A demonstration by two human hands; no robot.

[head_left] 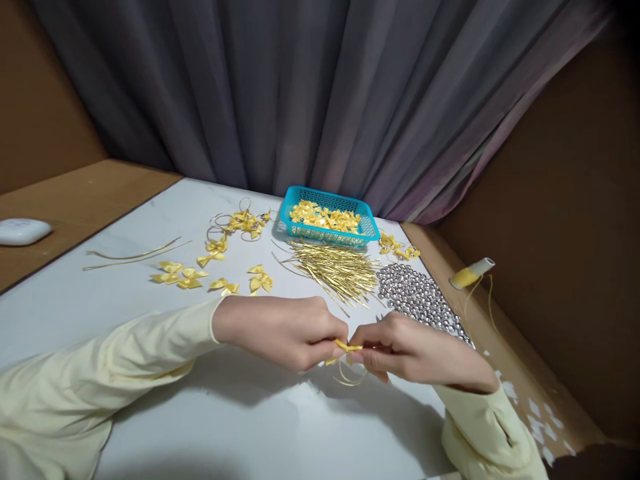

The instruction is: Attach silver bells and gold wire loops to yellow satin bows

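My left hand and my right hand meet over the white table, both pinched on one small yellow ribbon bow. A thin gold wire loop hangs under the bow. Both arms wear pale yellow sleeves. Just beyond my hands lie a heap of gold wire pieces and a patch of silver beads.
A blue basket of yellow bows stands at the back. Finished bows lie scattered to the left, some with wire loops. A yellow thread spool rests on the wooden ledge at right, a white object at far left. Curtain behind.
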